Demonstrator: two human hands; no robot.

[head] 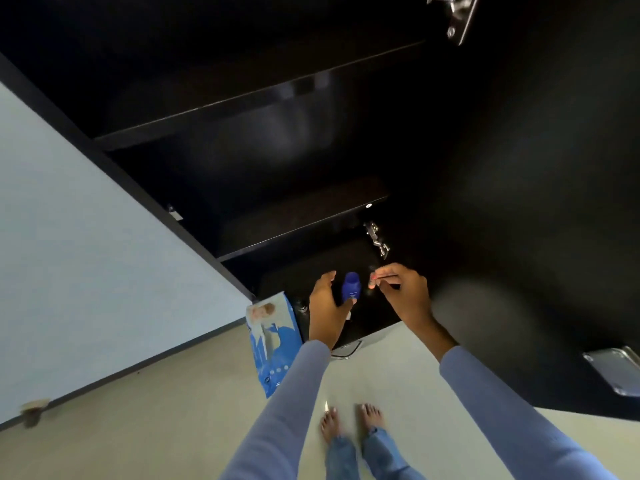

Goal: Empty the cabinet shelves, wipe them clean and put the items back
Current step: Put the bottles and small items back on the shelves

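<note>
A black cabinet [311,140] stands open in front of me, its dark shelves [263,95] bare as far as I can see. My left hand [327,306] grips a small blue bottle [350,287] low inside the cabinet, near the bottom shelf [367,317]. My right hand [403,289] is just right of the bottle, thumb and forefinger pinched together; whether something thin is between them I cannot tell. A blue and white pack [273,344] leans on the floor against the cabinet's left front corner.
The open cabinet door [554,202] hangs at my right, with a metal handle [614,368] and hinges [377,237]. A pale wall [86,254] runs along the left. My bare feet [351,422] stand on the light floor [156,427] before the cabinet.
</note>
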